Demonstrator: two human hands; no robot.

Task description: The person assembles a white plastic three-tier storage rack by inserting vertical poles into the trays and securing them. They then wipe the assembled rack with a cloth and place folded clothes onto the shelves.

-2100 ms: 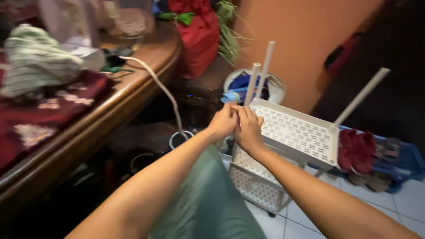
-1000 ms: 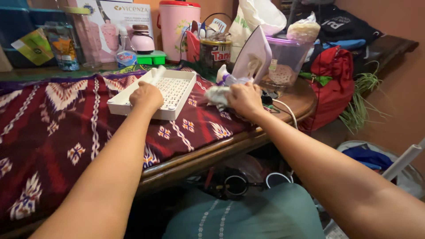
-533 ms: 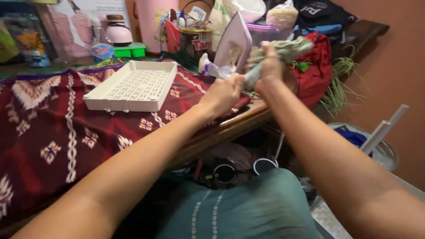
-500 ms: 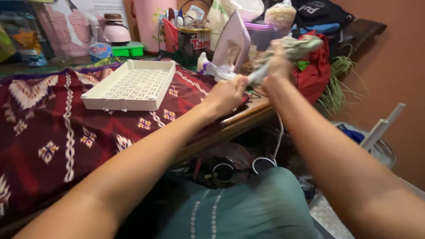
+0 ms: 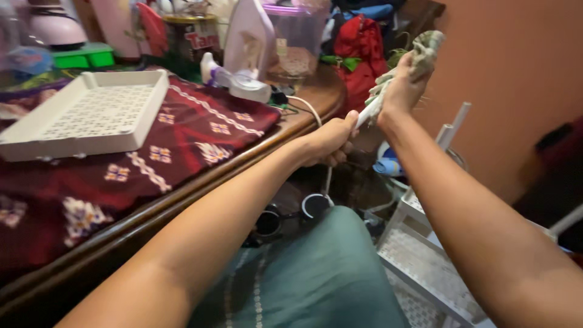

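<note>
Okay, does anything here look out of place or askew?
The white tray sits at a skew on the red patterned cloth. A white cord trails off the table edge. Both the left hand and the right hand grip a white rod wrapped in a cloth.

Both hands have come off the counter past its right edge: the right hand (image 5: 405, 82) has lifted the cloth bundle (image 5: 419, 51) higher, the left hand (image 5: 331, 141) closed lower on the white rod (image 5: 368, 113).

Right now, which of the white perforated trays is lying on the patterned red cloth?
The loose white tray on the table at the left; it rests flat on the red cloth. The other perforated trays belong to the rack on the floor, lower right.
</note>
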